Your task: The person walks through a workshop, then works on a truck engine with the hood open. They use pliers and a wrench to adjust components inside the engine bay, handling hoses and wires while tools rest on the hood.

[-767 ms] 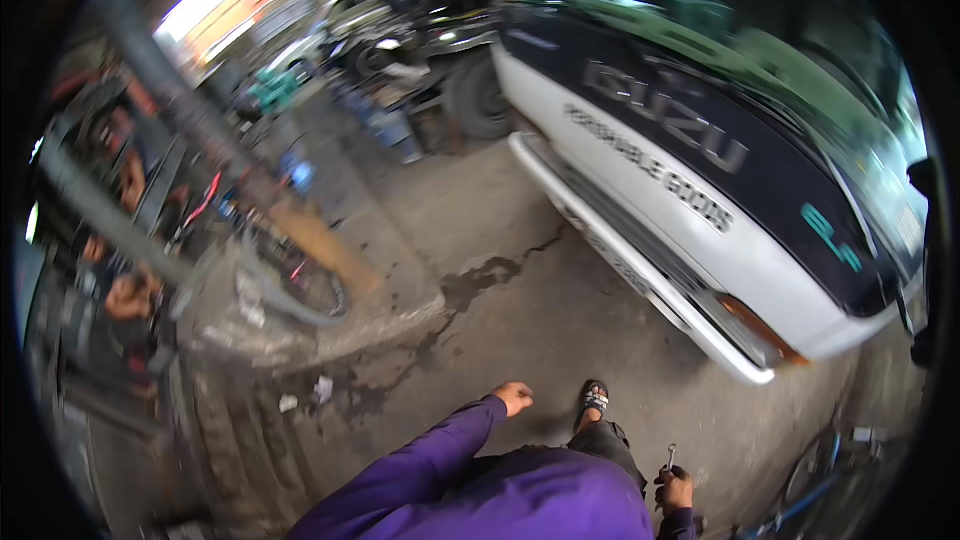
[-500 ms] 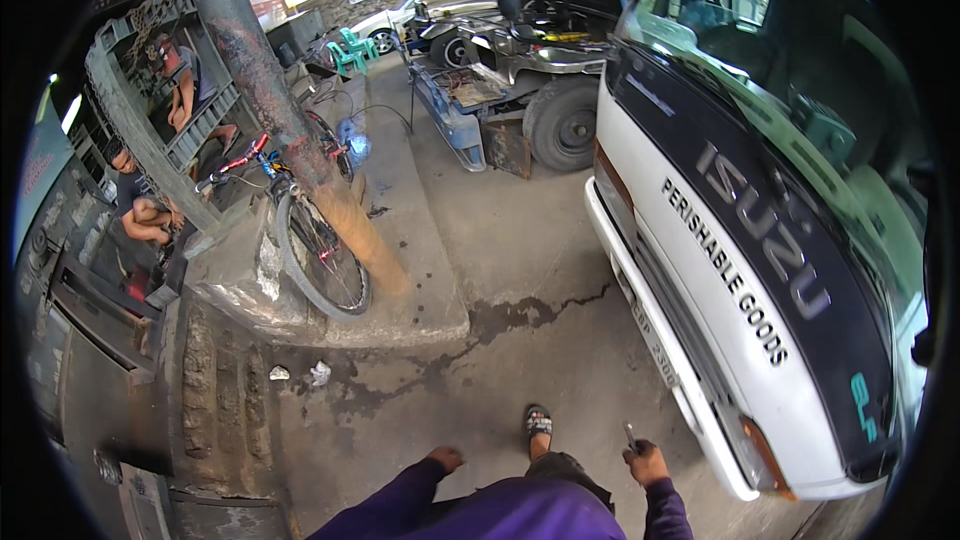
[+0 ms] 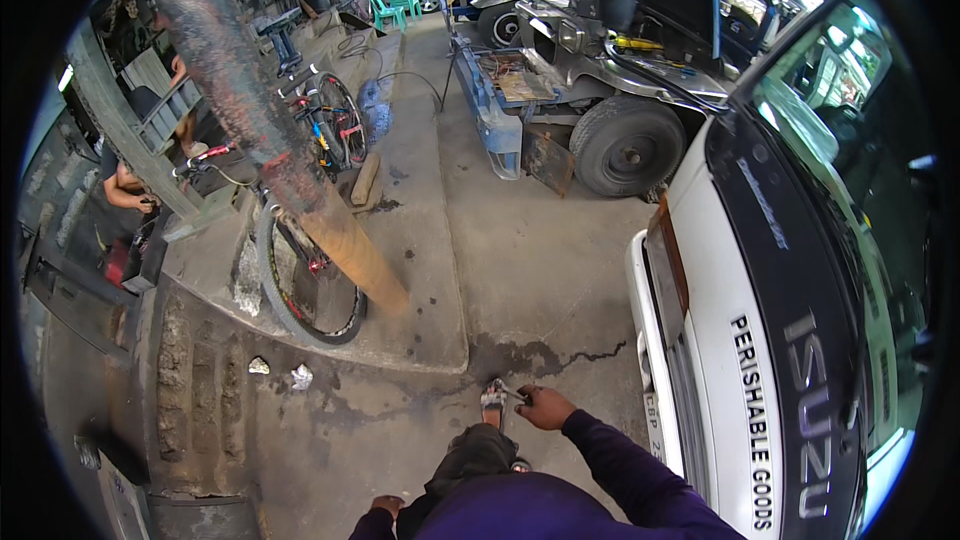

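In front of my body, my right hand is closed around a slim grey metal tool. Its exact kind is too small to make out. The tool's end sticks out to the left, above my sandalled foot in the picture. Low down beside my dark trousers hangs my left hand, close to my thigh. Its fingers are mostly hidden, and I see no object in it. Purple sleeves cover both arms.
A white and black truck stands close on my right. Ahead is a vehicle with its hood raised and a large wheel. To the left, a bicycle leans by a rusty post on a raised concrete slab. A person crouches far left.
My view has moved forward and turned, so the truck sits farther right. My right hand has swung forward and inward with the tool; my left hand has dropped back toward my thigh.
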Demonstrator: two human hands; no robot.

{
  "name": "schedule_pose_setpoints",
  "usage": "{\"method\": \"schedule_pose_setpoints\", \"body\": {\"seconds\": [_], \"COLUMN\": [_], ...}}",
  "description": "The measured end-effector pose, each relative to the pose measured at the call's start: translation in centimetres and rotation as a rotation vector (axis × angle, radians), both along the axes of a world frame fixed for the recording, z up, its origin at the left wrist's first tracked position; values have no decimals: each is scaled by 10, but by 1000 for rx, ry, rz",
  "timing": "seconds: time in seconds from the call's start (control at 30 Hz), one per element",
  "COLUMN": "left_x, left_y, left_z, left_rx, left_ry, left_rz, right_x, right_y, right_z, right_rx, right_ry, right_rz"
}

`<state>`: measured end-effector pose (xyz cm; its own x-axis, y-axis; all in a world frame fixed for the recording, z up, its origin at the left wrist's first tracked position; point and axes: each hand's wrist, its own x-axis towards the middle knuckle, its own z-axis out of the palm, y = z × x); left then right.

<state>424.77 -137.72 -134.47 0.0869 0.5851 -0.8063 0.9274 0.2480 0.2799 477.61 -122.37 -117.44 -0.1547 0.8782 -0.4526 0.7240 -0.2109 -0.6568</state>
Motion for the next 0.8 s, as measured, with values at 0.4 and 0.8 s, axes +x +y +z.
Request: {"method": "schedule_pose_setpoints", "body": {"seconds": [0.4,0.8], "left_x": [143,465], "left_y": [421,744], "left_z": [-15,115], "left_rx": [136,110], "left_ry": [-255,-1039], "left_rz": [446,805], "right_x": [131,259], "right_y": [210,491], "right_z": [-4,-24], "right_rx": [-133,-279], "right_ry": [51,284], "right_rz": [-321,-555]}}
